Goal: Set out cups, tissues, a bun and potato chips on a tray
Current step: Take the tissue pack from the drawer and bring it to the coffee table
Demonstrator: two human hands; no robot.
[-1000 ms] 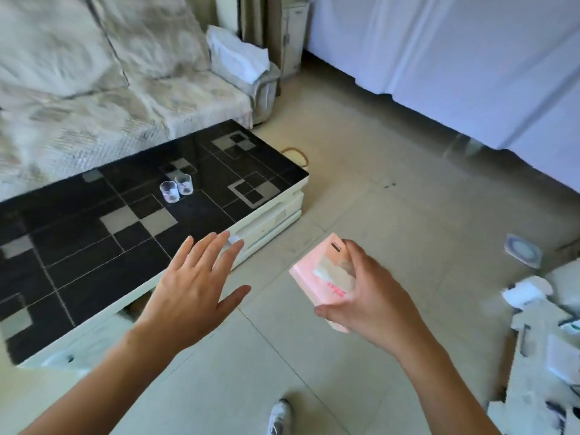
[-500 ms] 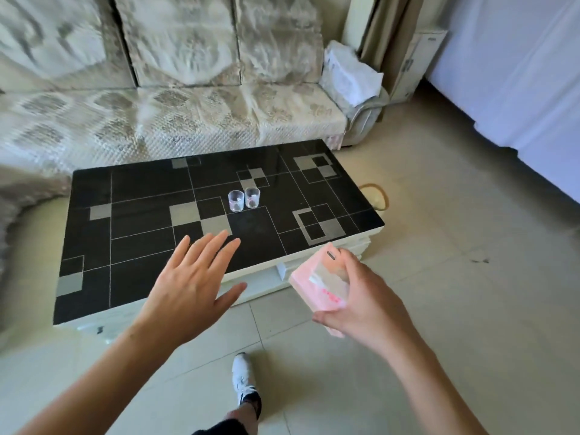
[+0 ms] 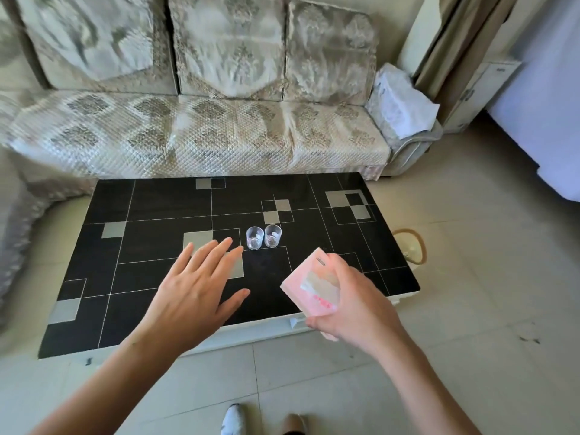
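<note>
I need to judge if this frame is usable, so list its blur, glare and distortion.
Head view: the sofa and left edge are motion-smeared; the cups, both hands and the pink tissue pack are fairly sharp. The glossy table shows only soft sheen, no harsh glare. Wide-angle bending curves the table's edges and the floor tile lines.
</note>
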